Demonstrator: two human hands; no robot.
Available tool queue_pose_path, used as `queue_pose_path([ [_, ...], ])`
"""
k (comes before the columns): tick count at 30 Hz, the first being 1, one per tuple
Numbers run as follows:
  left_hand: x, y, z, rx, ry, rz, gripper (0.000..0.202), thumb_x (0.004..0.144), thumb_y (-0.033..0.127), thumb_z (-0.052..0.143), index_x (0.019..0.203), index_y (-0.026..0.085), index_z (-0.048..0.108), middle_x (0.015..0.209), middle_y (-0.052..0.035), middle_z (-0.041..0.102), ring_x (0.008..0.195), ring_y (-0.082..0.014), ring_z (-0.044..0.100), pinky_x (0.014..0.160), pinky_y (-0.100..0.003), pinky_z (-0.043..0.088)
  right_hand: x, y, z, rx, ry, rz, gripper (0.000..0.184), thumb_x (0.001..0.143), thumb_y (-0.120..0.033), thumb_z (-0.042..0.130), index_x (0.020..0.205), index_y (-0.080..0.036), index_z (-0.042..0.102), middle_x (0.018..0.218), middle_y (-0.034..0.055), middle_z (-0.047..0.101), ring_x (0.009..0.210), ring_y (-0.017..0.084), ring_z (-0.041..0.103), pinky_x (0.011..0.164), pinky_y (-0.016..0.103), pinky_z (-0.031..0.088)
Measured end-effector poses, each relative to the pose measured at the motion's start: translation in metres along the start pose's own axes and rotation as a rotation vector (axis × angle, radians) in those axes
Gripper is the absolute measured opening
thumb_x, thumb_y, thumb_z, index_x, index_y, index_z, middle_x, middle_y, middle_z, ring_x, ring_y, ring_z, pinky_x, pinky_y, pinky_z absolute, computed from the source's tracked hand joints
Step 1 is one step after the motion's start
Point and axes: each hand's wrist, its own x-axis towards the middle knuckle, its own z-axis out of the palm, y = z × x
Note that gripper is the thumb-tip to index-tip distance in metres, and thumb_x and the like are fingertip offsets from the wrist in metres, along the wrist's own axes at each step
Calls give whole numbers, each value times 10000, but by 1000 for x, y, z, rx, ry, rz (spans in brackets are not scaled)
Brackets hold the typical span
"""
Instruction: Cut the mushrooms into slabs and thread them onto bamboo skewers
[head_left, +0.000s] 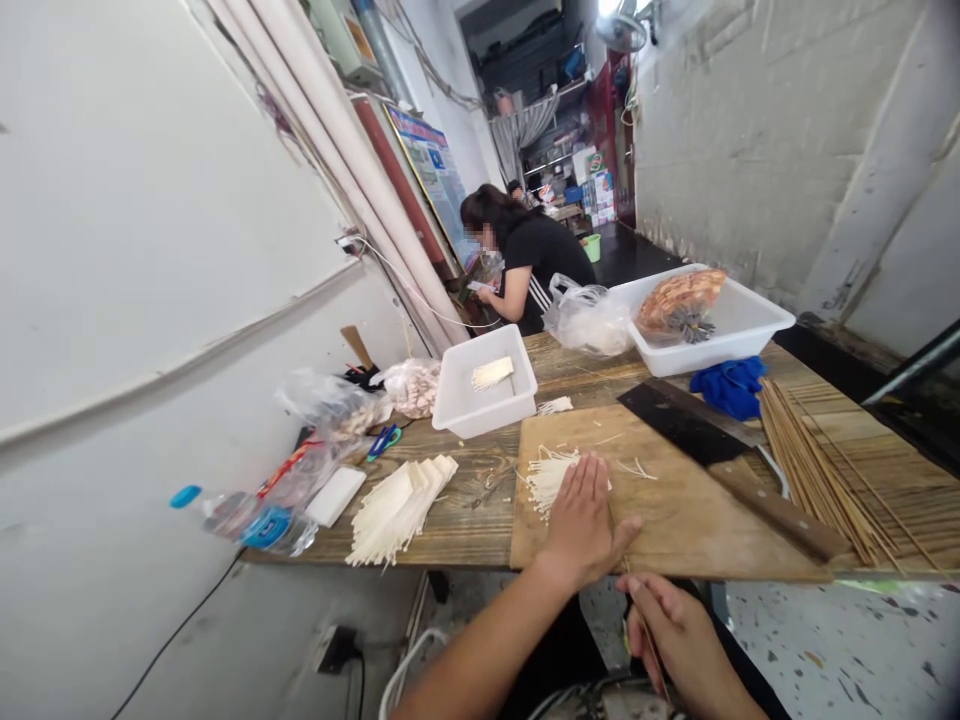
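My left hand (581, 520) lies flat, fingers stretched out, over a bunch of enoki mushrooms (546, 482) on the wooden cutting board (675, 530). Below it, at the board's near edge, my right hand (671, 625) pinches a thin bamboo skewer (651, 648). The skewer's upper end points toward the base of my left hand; whether its tip is in the mushrooms is hidden. A few loose enoki strands (637, 469) lie just right of my fingers. Left of the board, flattened enoki bunches (405, 505) overlap in a stack.
Across the board's right side rests a cleaver (675, 420), beside many bamboo skewers (814, 465) and a blue cloth (727, 387). A white tub (486, 415) holds one enoki bunch. Behind stands a larger white tray (750, 315). A water bottle (247, 518) lies left. Another person (540, 250) sits beyond.
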Motion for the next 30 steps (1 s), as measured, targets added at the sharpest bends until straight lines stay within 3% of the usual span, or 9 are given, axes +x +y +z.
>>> queue_pose_path([
  [8,1,4,-7,-68,-51,-37,804,938,587,263,1498,19,161,1580,-180,125,1475,-253,57,1219,-440,138,5,0,10,-60,36,-25,565,689,-739,435,823,-200,538,381,-75,399,306,100,335,343,235,200],
  [18,0,3,-8,-79,-67,-19,790,951,578,199,1493,3,161,1576,-193,119,1475,-249,46,1221,-443,129,15,-7,13,-133,100,-42,437,719,-640,347,763,-221,466,425,-74,458,264,84,353,302,209,216],
  [23,5,-11,-33,-133,-156,-9,751,968,543,124,1500,13,138,1583,-168,118,1474,-228,54,1222,-428,120,18,-13,9,-200,58,-85,425,722,-638,330,743,-231,451,411,-53,489,255,108,391,287,210,238],
  [26,8,-24,-51,-96,-128,1,694,983,501,102,1507,49,153,1593,-126,124,1479,-199,62,1226,-409,83,18,-13,8,-235,57,-117,418,761,-629,315,725,-233,441,422,-50,492,267,109,406,292,208,247],
  [30,10,-34,-54,-5,-191,162,675,983,520,115,1504,99,196,1591,-97,154,1478,-180,91,1226,-394,87,15,-12,7,-281,74,-166,427,801,-618,284,787,-227,455,434,-56,491,274,122,414,290,221,258],
])
